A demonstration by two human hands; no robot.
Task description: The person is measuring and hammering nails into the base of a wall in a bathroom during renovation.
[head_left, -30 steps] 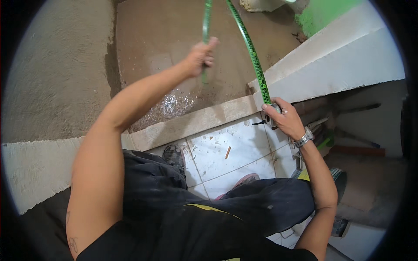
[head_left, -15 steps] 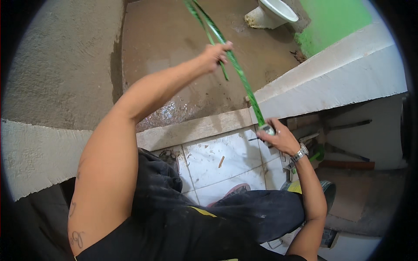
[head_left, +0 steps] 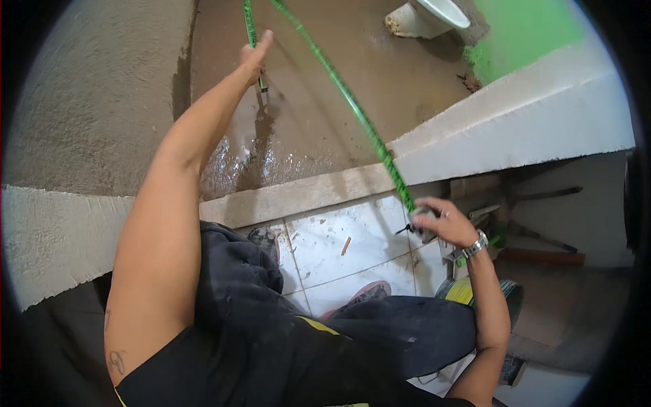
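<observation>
A tape measure with a green blade [head_left: 352, 105] stretches up and left from its case, past the top edge of the view. Its free end comes back down through my left hand [head_left: 255, 57], which is closed on the blade with a short stretch hanging below the fingers. My right hand [head_left: 447, 222] grips the tape measure's case [head_left: 422, 224], mostly hidden by the fingers, over the white tiles. A metal watch sits on my right wrist.
Beyond a low sill [head_left: 305, 197] lies a wet brown floor [head_left: 325, 129] with a white toilet bowl [head_left: 424, 19]. A rough grey wall [head_left: 102, 102] rises at left. On the right are a white wall edge [head_left: 515, 129], several tools and a bucket [head_left: 512, 298]. Wood scrap [head_left: 346, 245] lies on the tiles.
My left hand has moved left and farther away with the tape's free end, widening the bend in the blade. My right hand and the case have shifted slightly right and nearer me.
</observation>
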